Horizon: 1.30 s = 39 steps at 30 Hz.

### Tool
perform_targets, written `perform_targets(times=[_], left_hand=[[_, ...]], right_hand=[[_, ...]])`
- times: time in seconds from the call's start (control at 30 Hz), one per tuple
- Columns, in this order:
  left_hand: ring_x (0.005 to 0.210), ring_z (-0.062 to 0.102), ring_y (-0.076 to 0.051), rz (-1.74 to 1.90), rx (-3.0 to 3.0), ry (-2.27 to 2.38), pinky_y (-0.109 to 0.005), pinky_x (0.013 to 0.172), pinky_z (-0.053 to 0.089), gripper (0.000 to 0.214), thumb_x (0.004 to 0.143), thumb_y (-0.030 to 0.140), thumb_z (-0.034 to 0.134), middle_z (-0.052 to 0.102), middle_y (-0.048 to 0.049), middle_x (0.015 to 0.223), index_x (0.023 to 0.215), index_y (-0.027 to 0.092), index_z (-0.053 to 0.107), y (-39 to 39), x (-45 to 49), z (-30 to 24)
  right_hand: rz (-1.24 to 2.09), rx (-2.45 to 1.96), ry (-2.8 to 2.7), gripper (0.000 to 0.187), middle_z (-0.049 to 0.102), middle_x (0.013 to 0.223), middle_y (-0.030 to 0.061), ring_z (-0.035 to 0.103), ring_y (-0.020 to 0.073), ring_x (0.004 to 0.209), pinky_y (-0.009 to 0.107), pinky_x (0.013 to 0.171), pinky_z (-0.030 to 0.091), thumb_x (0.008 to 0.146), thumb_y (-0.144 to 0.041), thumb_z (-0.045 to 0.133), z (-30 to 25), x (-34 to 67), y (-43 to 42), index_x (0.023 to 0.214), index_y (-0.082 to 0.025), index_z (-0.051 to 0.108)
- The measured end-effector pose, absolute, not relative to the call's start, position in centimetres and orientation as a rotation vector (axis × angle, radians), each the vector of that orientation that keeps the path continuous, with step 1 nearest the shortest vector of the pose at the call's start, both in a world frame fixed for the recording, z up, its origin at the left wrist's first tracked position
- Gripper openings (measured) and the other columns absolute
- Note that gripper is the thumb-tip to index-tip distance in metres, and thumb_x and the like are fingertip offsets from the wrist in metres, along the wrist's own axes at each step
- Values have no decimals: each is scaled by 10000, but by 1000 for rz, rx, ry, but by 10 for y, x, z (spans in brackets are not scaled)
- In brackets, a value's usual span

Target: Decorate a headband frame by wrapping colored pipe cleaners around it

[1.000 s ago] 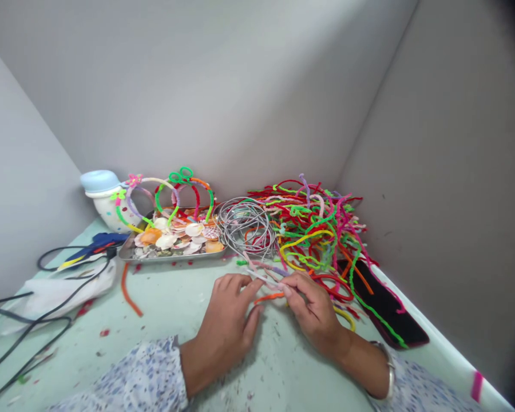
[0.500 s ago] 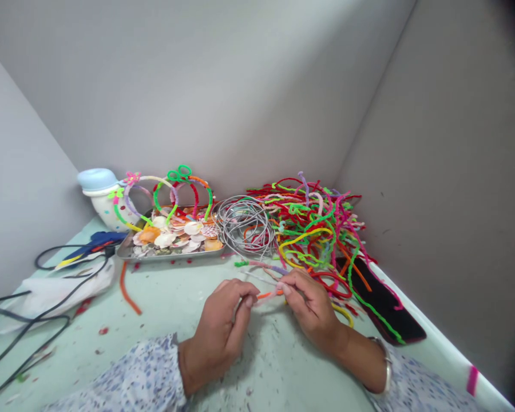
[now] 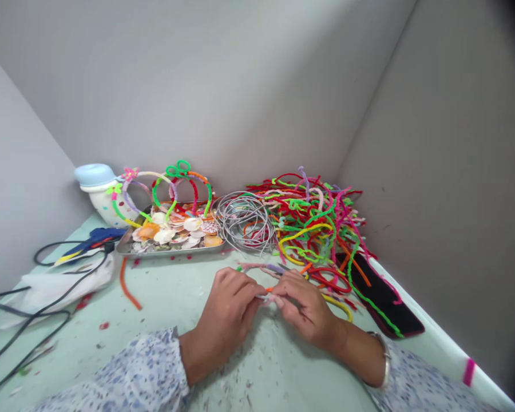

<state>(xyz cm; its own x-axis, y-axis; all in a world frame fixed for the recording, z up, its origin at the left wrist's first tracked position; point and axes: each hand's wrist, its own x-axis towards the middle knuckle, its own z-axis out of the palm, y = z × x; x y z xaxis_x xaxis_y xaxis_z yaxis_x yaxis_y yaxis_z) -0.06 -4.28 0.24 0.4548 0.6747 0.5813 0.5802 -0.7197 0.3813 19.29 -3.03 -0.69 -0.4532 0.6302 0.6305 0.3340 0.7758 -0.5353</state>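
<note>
My left hand [image 3: 234, 303] is closed, its thumb and fingers pinching one end of a pale pipe cleaner [image 3: 265, 297]. Opposite it, my right hand [image 3: 302, 306] pinches the same pale piece, with a bit of orange pipe cleaner [image 3: 269, 290] showing between the fingertips. The two hands are close together above the table, and most of what they hold is hidden by the fingers. Just behind them lies a strand of pink and purple pipe cleaner [image 3: 257, 265]. A yellow pipe cleaner loop [image 3: 345, 310] is beside my right hand.
A metal tray [image 3: 171, 253] of shells stands at the back, with pipe-cleaner headbands [image 3: 209, 197] on it. Right of it are coiled grey wire [image 3: 245, 226] and a tangled pipe-cleaner pile [image 3: 311, 220]. Black cables [image 3: 38, 317] and a white plastic bag [image 3: 64, 289] lie left.
The pale strand that stuck out leftward from my right hand is now lower and stretched between both hands. My left fingers have shifted right and closed on it.
</note>
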Motion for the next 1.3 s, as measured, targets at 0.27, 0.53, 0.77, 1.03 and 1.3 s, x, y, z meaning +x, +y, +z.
perform_targets(times=[0.27, 0.53, 0.77, 1.03, 1.3], left_hand=[[892, 527, -207, 1042, 2464, 995, -398, 859, 362, 171, 876, 154, 477, 618, -63, 925, 1009, 184, 581, -48, -1, 10], [809, 478, -188, 960, 2431, 1010, -361, 789, 355, 168, 935, 185, 399, 562, -46, 821, 937, 173, 566, -47, 0, 6], [785, 461, -188, 930, 2414, 1018, -351, 754, 341, 194, 950, 218, 367, 541, -37, 793, 878, 172, 541, -46, 0, 4], [770, 473, -177, 861, 2360, 1052, -338, 755, 326, 218, 959, 236, 373, 547, -16, 762, 870, 181, 564, -46, 2, 9], [760, 482, -167, 824, 2238, 1068, -323, 750, 322, 300, 963, 280, 363, 537, -3, 734, 739, 175, 533, -45, 3, 13]], right_hand=[[401, -788, -2088, 99, 573, 719, 19, 509, 178, 696, 340, 687, 385, 881, -223, 481, -11, 192, -30, 857, -196, 573], [377, -760, -2115, 62, 583, 751, 23, 510, 179, 706, 334, 684, 379, 865, -191, 481, -10, 192, -31, 886, -200, 538], [422, -709, -2126, 79, 591, 792, 29, 525, 189, 753, 346, 737, 384, 872, -177, 475, -12, 194, -31, 920, -206, 531], [431, -700, -2127, 88, 596, 798, 28, 511, 187, 737, 346, 711, 362, 876, -159, 471, -12, 194, -29, 932, -207, 520], [480, -682, -2127, 96, 593, 818, 31, 519, 187, 767, 356, 745, 375, 884, -155, 466, -11, 194, -31, 938, -207, 526]])
